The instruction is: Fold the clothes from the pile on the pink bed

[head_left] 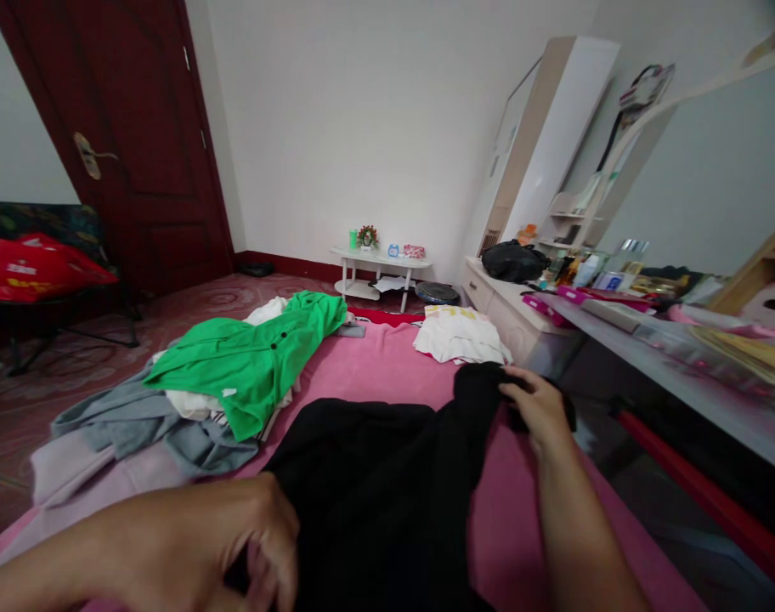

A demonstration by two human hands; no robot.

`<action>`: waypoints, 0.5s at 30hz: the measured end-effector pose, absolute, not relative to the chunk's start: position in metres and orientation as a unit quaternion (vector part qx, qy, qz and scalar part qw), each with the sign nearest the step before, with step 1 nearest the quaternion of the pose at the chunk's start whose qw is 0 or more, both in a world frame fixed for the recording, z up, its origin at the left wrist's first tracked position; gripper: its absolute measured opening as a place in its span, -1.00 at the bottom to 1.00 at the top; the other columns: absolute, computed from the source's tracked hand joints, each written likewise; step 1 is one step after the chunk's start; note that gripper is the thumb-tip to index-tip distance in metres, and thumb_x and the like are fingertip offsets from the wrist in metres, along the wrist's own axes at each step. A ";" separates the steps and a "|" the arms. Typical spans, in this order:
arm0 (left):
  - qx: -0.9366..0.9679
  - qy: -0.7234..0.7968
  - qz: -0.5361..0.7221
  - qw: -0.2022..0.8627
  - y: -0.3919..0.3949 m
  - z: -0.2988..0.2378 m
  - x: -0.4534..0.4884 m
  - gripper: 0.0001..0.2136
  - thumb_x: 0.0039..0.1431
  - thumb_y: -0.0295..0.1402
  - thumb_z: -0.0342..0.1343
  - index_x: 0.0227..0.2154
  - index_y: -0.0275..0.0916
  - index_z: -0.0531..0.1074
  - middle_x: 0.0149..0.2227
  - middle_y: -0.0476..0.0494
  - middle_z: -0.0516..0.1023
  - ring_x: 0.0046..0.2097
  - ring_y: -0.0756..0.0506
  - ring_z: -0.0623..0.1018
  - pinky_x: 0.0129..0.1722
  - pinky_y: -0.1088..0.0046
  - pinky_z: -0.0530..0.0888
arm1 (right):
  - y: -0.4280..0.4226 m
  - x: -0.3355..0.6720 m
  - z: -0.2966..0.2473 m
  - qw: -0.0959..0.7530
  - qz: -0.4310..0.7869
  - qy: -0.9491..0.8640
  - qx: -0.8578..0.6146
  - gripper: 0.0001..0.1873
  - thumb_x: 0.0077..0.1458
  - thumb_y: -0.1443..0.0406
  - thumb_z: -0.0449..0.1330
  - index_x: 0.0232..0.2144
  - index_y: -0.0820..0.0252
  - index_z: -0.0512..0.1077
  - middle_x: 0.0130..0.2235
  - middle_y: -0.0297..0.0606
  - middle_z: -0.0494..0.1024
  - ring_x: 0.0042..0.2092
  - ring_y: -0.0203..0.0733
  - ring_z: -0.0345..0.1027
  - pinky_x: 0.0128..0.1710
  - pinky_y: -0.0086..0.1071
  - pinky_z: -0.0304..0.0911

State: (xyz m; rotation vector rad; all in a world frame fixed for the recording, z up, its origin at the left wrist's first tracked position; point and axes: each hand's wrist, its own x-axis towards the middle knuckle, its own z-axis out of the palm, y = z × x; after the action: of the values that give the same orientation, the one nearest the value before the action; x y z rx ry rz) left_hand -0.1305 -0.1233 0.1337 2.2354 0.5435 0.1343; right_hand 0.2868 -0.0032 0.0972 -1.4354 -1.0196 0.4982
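A black garment (pixel 381 476) lies spread across the pink bed sheet (pixel 387 365) in front of me. My right hand (pixel 537 404) is closed on the garment's far right end, near the bed's right edge. My left hand (pixel 260 544) is close to the camera at the bottom, fingers curled and pinching the garment's near left edge. A green shirt (pixel 253 357) lies on a pile of grey and white clothes (pixel 138 421) at the left. A folded white garment (pixel 457 336) with yellow print rests at the bed's far right.
A desk (pixel 712 391) cluttered with bottles, boxes and a black bag (pixel 511 259) runs along the right, close to the bed. A small white table (pixel 381 263) stands by the far wall. A dark red door (pixel 132 144) and a red bag (pixel 31 268) on a seat are at the left.
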 end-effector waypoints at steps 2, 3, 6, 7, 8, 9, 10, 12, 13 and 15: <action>0.888 0.297 0.122 0.328 -0.102 0.136 -0.122 -0.77 0.15 -0.17 0.15 -0.20 -0.14 0.51 -0.23 -0.10 0.55 -0.22 -0.09 0.53 -0.21 0.46 0.43 | 0.001 0.275 0.089 0.518 0.237 -0.522 -0.635 -0.57 -0.23 0.13 0.26 -0.28 0.26 0.54 -0.31 -0.19 0.56 -0.29 -0.13 0.43 -0.30 -0.30 0.35; 0.887 0.338 0.164 0.267 -0.089 0.135 -0.117 -0.76 0.16 -0.18 0.14 -0.15 -0.13 0.49 -0.14 -0.13 0.52 -0.11 -0.12 0.51 -0.09 0.39 0.41 | 0.003 0.269 0.086 0.485 0.220 -0.552 -0.641 -0.52 -0.18 0.07 0.24 -0.25 0.28 0.53 -0.24 -0.13 0.56 -0.20 -0.07 0.44 -0.19 -0.24 0.34; 0.872 0.414 0.221 0.141 -0.049 0.118 -0.104 -0.51 0.09 -0.16 0.18 0.09 -0.14 0.34 0.14 -0.23 0.35 0.15 -0.23 0.35 0.14 0.21 0.27 | 0.004 0.250 0.077 0.396 0.127 -0.601 -0.682 -0.26 -0.14 -0.06 0.22 0.03 0.26 0.39 0.06 0.04 0.40 0.05 0.09 0.33 0.02 -0.10 0.24; 0.866 0.429 0.220 0.133 -0.038 0.108 -0.099 -0.38 0.04 -0.14 0.22 0.17 -0.16 0.25 0.21 -0.27 0.27 0.19 -0.26 0.31 0.16 0.18 0.25 | 0.004 0.244 0.074 0.366 0.111 -0.611 -0.693 -0.17 -0.15 -0.07 0.24 0.13 0.22 0.29 0.13 0.06 0.32 0.08 0.12 0.30 0.03 -0.08 0.22; 0.862 0.439 0.213 0.137 -0.030 0.098 -0.094 -0.28 -0.01 -0.12 0.25 0.21 -0.19 0.19 0.24 -0.30 0.24 0.20 -0.28 0.30 0.16 0.18 0.26 | 0.003 0.239 0.070 0.339 0.110 -0.621 -0.698 -0.10 -0.16 -0.05 0.26 0.20 0.17 0.20 0.16 0.07 0.28 0.09 0.13 0.30 0.02 -0.06 0.23; 0.860 0.445 0.201 0.150 -0.024 0.088 -0.088 -0.26 -0.04 -0.12 0.26 0.21 -0.20 0.19 0.22 -0.31 0.27 0.18 -0.29 0.34 0.13 0.20 0.29 | 0.003 0.236 0.065 0.318 0.122 -0.633 -0.695 -0.08 -0.17 -0.01 0.28 0.22 0.15 0.16 0.15 0.05 0.30 0.08 0.12 0.31 0.01 -0.07 0.24; 0.858 0.450 0.186 0.164 -0.021 0.081 -0.082 -0.33 -0.04 -0.13 0.26 0.16 -0.21 0.28 0.16 -0.30 0.36 0.12 -0.28 0.41 0.09 0.22 0.33 | 0.003 0.234 0.061 0.306 0.138 -0.647 -0.684 -0.13 -0.17 0.05 0.29 0.20 0.14 0.19 0.10 0.02 0.35 0.05 0.09 0.34 0.00 -0.09 0.25; 0.850 0.459 0.173 0.194 -0.017 0.073 -0.073 -0.63 0.02 -0.21 0.20 -0.10 -0.20 0.50 -0.10 -0.22 0.57 -0.07 -0.24 0.54 -0.04 0.29 0.41 | 0.006 0.236 0.055 0.320 0.162 -0.663 -0.657 -0.36 -0.17 0.17 0.28 0.03 0.17 0.36 -0.05 -0.09 0.49 -0.02 0.02 0.40 -0.01 -0.14 0.26; 0.837 0.466 0.191 0.214 -0.016 0.074 -0.072 -0.77 0.06 -0.24 0.15 -0.24 -0.21 0.55 -0.24 -0.17 0.61 -0.17 -0.21 0.56 -0.11 0.32 0.43 | 0.008 0.241 0.054 0.352 0.170 -0.656 -0.646 -0.47 -0.17 0.20 0.27 -0.07 0.19 0.42 -0.13 -0.14 0.53 -0.06 0.00 0.42 -0.02 -0.17 0.27; 0.775 0.489 0.302 0.265 -0.011 0.084 -0.079 -0.80 0.10 -0.26 0.07 -0.37 -0.23 0.55 -0.37 -0.13 0.61 -0.27 -0.18 0.57 -0.22 0.36 0.45 | 0.012 0.254 0.058 0.464 0.173 -0.598 -0.630 -0.58 -0.19 0.19 0.28 -0.21 0.20 0.45 -0.23 -0.20 0.55 -0.16 -0.03 0.44 -0.09 -0.18 0.31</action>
State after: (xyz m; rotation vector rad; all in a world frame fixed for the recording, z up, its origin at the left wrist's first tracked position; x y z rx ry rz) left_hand -0.0791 -0.0105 0.0838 2.0927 1.3199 0.8151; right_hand 0.2535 0.0121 0.0576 -1.5485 -1.4707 0.4247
